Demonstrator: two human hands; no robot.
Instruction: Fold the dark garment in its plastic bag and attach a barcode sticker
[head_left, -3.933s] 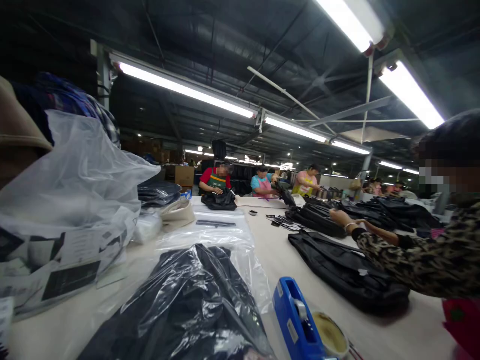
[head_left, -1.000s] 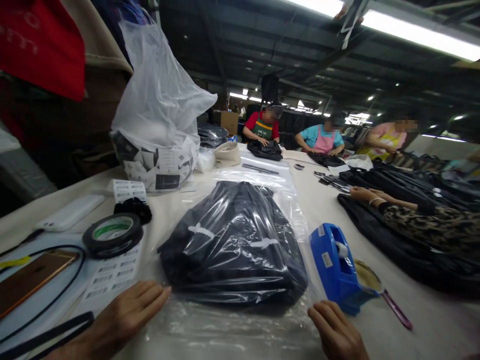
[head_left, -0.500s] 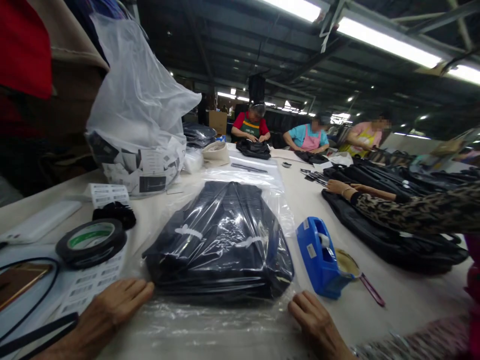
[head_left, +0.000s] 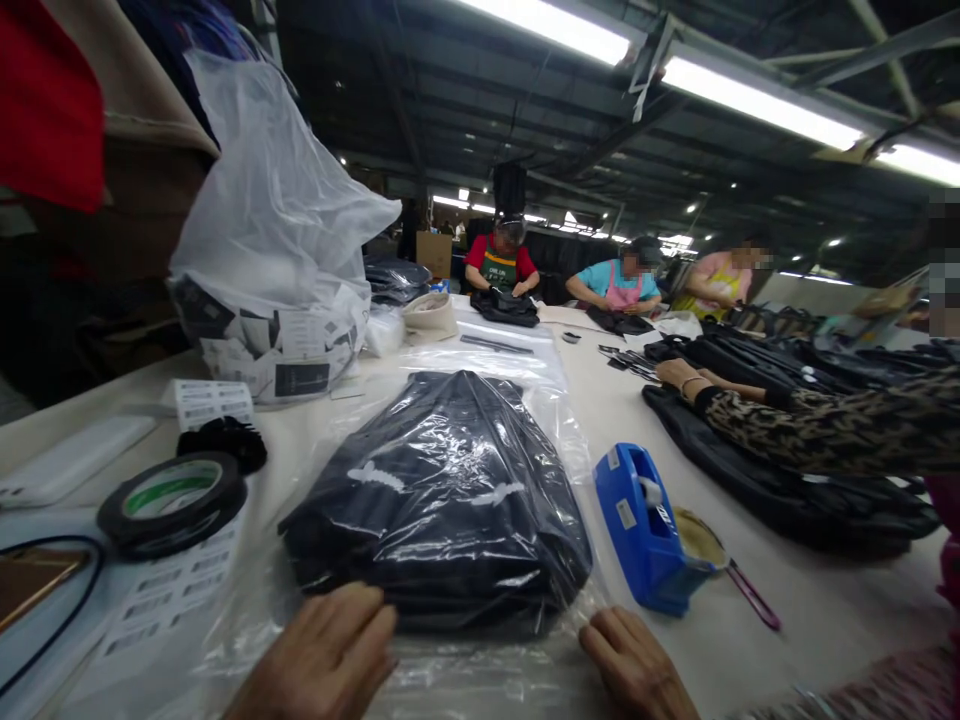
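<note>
A black backpack-like bag (head_left: 450, 520) lies flat on the table in front of me, inside a see-through plastic bag (head_left: 480, 655). My left hand (head_left: 322, 650) is at the lower left of the bundle, fingers curled on the plastic at its near edge. At the near right corner, my right hand (head_left: 630, 655) has its fingers closed on the plastic's edge. Both sets of fingertips are partly hidden. Just right of the bundle stands a blue tape dispenser (head_left: 645, 530).
Black tape rolls (head_left: 172, 500), barcode label sheets (head_left: 169, 590) and a phone (head_left: 37, 585) lie at left. Behind them stands a plastic sack of tags (head_left: 277, 300). A co-worker's patterned sleeve (head_left: 810, 430) reaches over black bags (head_left: 780, 490) at right. Several people work farther back.
My left hand has moved right and inward, onto the near edge of the bundle. My right hand stays at the near right corner. The view has shifted slightly.
</note>
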